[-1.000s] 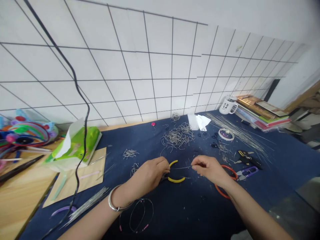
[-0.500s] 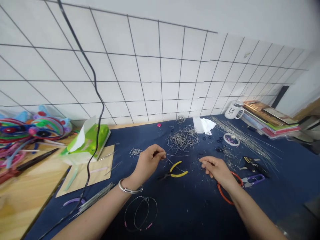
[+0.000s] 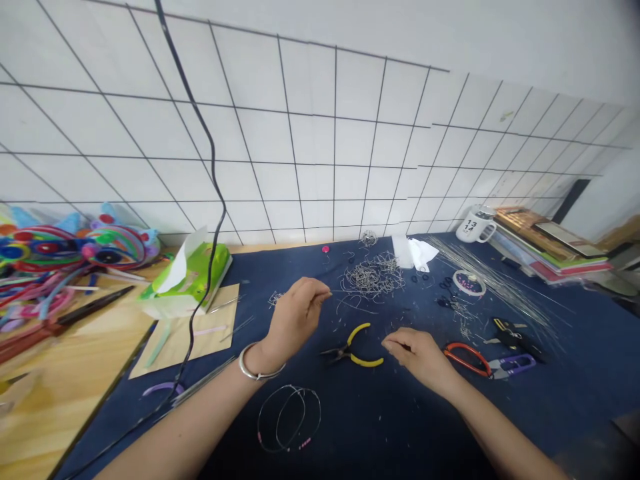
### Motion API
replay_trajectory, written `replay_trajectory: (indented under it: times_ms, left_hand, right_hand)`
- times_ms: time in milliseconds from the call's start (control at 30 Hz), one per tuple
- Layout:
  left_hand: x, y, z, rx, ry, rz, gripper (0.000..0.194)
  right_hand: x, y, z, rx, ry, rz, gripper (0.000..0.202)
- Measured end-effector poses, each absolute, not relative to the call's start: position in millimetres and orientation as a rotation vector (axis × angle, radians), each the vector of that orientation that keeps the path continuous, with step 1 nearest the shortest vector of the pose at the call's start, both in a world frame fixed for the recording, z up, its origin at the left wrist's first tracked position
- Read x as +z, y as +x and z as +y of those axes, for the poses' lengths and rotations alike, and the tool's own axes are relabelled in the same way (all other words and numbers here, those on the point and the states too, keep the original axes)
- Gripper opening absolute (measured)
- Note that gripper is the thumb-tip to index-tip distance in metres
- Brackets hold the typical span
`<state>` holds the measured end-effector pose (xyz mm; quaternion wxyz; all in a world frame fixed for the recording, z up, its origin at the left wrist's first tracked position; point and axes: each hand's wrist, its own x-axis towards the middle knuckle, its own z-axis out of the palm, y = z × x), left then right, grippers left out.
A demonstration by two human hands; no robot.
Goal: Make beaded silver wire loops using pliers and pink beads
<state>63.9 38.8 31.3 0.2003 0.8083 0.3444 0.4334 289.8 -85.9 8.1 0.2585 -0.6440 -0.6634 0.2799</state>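
My left hand [image 3: 299, 316], with a silver bangle at its wrist, is pinched on a thin wire [image 3: 345, 292] that points right over the cloth, near a tangled wire pile [image 3: 373, 275]. Thumb and fingertips of my right hand [image 3: 417, 355] are pressed together; whatever they hold, if anything, is too small to make out. Between the hands lie pliers with yellow handles [image 3: 367, 363], their jaws toward the left. Two thin wire loops with pink beads [image 3: 306, 442] rest on the cloth below my left hand.
Right of my right hand are orange-handled pliers [image 3: 467, 357], purple scissors [image 3: 517, 365] and a black tool [image 3: 515, 333]. A mug [image 3: 475, 225], books [image 3: 550, 243] and long wires [image 3: 505, 287] stand or lie behind. A green tissue pack [image 3: 195, 273] and black cable [image 3: 216, 227] are left.
My left hand has risen slightly with the wire. My right hand has moved left and down, and its fingers have drawn together. The whole view has shifted a little.
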Motion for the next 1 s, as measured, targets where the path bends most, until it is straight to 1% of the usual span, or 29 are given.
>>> replay_trajectory:
  times_ms: [100,167,233,300,400,533,700,900,1000]
  left_hand:
    - [32.2,71.0,30.8,1.203,1.726,0.932,0.008]
    - [28.8,78.6,22.6,1.115,1.444,0.836,0.011]
    - [24.4,85.5,14.3,1.015,1.293,0.755,0.013]
    - [20.9,89.8,7.9,0.963,1.210,0.726,0.013]
    - [18.4,91.4,4.8,0.939,1.147,0.712,0.014]
    - [16.5,90.5,7.8,0.906,1.080,0.680,0.013]
    - [16.9,90.2,11.4,0.850,1.042,0.608,0.011]
    - [19.3,87.9,18.6,0.781,1.054,0.543,0.011]
    - [17.3,87.3,22.5,0.757,1.135,0.569,0.012]
  right_hand:
    - [12.2,275.9,-81.3,1.065,-1.643,-1.637,0.028]
    - [15.4,264.8,-75.7,1.238,-1.514,-1.439,0.038]
    - [18.3,255.3,-69.3,1.292,-1.377,-1.253,0.048]
    - [19.9,249.3,-63.9,1.269,-1.271,-1.126,0.049]
    - [19.3,247.0,-59.4,1.220,-1.207,-1.097,0.039]
    - [14.7,250.0,-55.9,1.189,-1.235,-1.111,0.027]
    - [10.4,254.5,-48.0,1.144,-1.215,-1.025,0.023]
    - [11.9,262.3,-42.1,1.246,-1.244,-1.030,0.025]
    - [9.6,267.5,-41.4,1.230,-1.302,-1.084,0.025]
